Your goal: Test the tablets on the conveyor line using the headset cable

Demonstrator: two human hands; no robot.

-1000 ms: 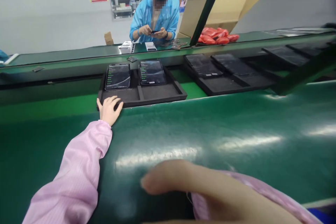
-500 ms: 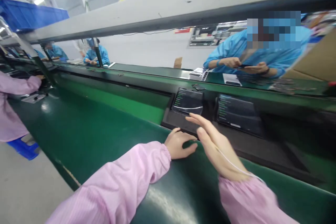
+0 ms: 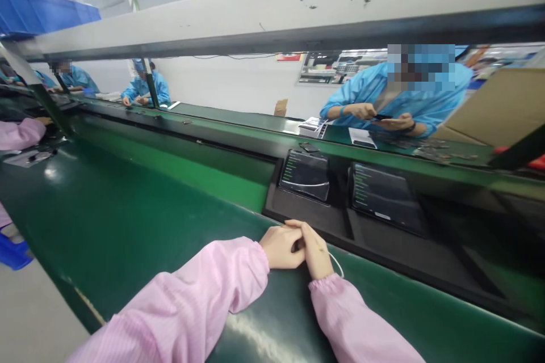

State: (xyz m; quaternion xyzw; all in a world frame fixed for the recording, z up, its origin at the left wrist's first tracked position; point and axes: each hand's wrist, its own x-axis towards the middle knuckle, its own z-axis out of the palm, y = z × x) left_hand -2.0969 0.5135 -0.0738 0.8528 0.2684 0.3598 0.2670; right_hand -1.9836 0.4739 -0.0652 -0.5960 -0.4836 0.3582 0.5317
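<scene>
Hands together on green tabletop (image 3: 128, 221): right hand (image 3: 315, 249) laid over left hand (image 3: 281, 247), both empty, fingers loosely curled, resting at near edge of black tray (image 3: 310, 212) holding two tablets.

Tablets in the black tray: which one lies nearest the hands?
The left tablet, straight beyond the left hand and right hand; the other tablet lies farther right.

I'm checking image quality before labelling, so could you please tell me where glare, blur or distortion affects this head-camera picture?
Head view: soft white glare streaks the green table near the bottom edge and far left; the overhead beam and table edges bow from wide-angle distortion; the left hand and right hand at the black tray are sharp; the tablets' text is too small to read.
</scene>
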